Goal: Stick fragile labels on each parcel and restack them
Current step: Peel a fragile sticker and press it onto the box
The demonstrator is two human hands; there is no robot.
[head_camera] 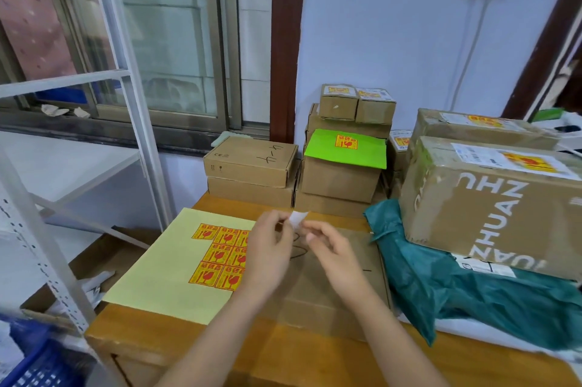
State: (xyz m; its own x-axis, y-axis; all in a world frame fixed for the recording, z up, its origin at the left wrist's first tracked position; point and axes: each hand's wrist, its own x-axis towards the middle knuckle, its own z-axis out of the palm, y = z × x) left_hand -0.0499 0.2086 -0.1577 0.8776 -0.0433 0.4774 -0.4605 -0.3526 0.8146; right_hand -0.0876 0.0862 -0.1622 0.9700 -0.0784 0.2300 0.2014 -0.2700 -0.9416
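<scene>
the person's left hand (271,248) and right hand (330,245) meet above a flat cardboard parcel (333,285) lying on the wooden table (195,345). between them is a small white-backed sticker (297,218), most likely a fragile label seen from its back. the left fingers (285,222) pinch its edge; the right fingers (310,230) are curled close against it and seem to pinch it too, though exact contact is hard to read. the parcel under the hands shows no label yet. just to its left lies the yellow label sheet (163,267) with rows of red-and-yellow labels left on it. behind stand two unlabelled brown boxes (252,166), and further right a stack of labelled boxes (349,134) and a large labelled carton (491,197) resting on a teal mailer bag (472,292).

the likely risks: the loose label may curl and stick to itself or to a finger, or go down creased or crooked if pressed from one corner. the scrawled marker writing on the parcel could get covered.
</scene>
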